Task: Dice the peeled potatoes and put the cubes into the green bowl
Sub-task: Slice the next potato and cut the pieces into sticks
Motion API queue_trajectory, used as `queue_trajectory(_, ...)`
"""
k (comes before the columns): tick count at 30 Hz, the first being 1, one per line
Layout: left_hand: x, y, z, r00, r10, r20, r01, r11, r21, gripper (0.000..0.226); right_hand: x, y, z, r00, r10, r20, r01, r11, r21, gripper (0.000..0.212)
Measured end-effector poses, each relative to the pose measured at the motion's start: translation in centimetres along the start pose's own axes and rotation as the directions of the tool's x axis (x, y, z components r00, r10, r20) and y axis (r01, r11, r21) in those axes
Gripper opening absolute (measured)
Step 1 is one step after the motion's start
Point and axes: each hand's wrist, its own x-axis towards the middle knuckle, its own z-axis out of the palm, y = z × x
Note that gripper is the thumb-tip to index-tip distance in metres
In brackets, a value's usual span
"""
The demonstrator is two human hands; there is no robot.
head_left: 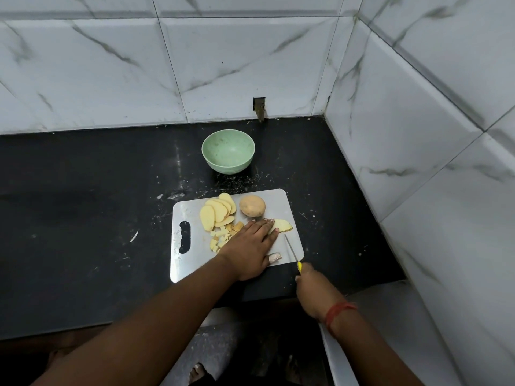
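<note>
A potato slice [282, 225] is pressed flat by the left hand [249, 247] on the cutting board [289, 201]; a knife [292, 252] is gripped by the right hand [313, 293] just right. Cubes [220, 240], slices [217, 211] and a whole potato [252, 206] lie beyond; the green bowl [228, 154] stands farther back.

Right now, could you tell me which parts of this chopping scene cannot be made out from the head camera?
- Some potato cubes lie under the left hand, so their count is hidden.
- The potato slice is partly covered by the left fingers.
- The grip on the knife is hidden: the right hand shows only its back.
- The green bowl looks empty; marks inside are too small to identify.
</note>
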Motion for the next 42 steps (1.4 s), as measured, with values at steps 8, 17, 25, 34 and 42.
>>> queue_trajectory(8,-1.5,-0.3,0.7,0.997,-0.01,-0.08,0.007,0.999,-0.042,0.078,1.6,-2.4,-1.6,0.997,-0.046,-0.066,0.048,0.999,0.024,0.026)
queue_trajectory(17,-1.4,-0.3,0.3,1.0,-0.016,-0.014,0.016,0.998,-0.056,0.09,1.9,-2.2,-0.6,0.999,-0.036,0.025,0.037,0.999,-0.024,0.03)
queue_trajectory(25,-1.4,-0.2,0.4,0.999,-0.028,-0.028,0.026,0.997,-0.069,0.091,-0.2,-0.5,-0.5,0.997,-0.051,-0.061,0.054,0.997,0.048,0.015)
queue_trajectory(34,-1.5,-0.3,0.6,0.998,-0.004,-0.059,-0.001,0.997,-0.082,0.088,4.1,-4.3,-1.9,0.999,-0.035,-0.014,0.035,0.998,-0.045,0.027)
queue_trajectory(42,-1.3,-0.5,1.0,0.996,-0.007,-0.084,-0.001,0.996,-0.089,0.086,0.0,-1.2,0.0,0.998,-0.034,0.044,0.036,0.999,-0.041,0.018)
